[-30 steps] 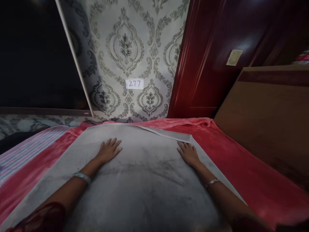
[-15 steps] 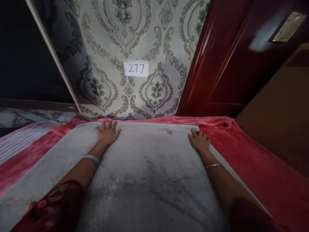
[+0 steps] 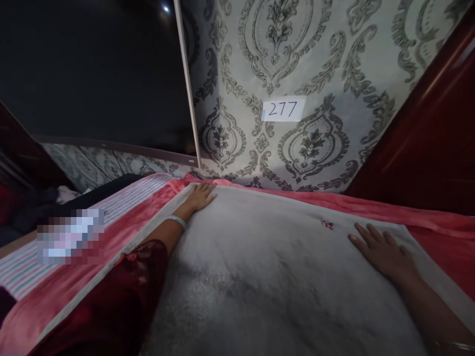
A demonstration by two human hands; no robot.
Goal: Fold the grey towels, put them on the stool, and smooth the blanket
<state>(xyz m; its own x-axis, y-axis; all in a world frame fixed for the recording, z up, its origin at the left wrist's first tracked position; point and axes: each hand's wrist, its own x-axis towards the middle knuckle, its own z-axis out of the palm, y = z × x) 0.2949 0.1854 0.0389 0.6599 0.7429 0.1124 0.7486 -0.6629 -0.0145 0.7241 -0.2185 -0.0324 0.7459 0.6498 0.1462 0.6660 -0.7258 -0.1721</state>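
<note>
"Spread fingers, both hands: we pinch nothing. Our left hand lies palm down at the far left corner of the grey cloth, and our right hand rests on the same cloth, just short of its far right corner."

"How hard do we press?"

"We cannot tell; we only see both hands resting flat, with nothing gathered between the fingers."

"What has just changed for us?"

"A second ago the far edge was folded over on the right. Now it lies straight, and the small red mark near it shows uncovered. Our left hand has moved outward to its corner, our right has drawn a little in from the other, and our view has swung left, taking in more of the dark screen."

"And where does the cloth lie?"

"Over the red blanket, which shows beyond its far edge and along both sides, below the wall card marked 277. To our left we see the striped fabric as well."

"So what does that mean for the spreading?"

"We judge the far end to be laid out, its fold gone. Nearer us, dark patches make creases hard to tell from stains, so we would not call the whole surface smooth."
</note>
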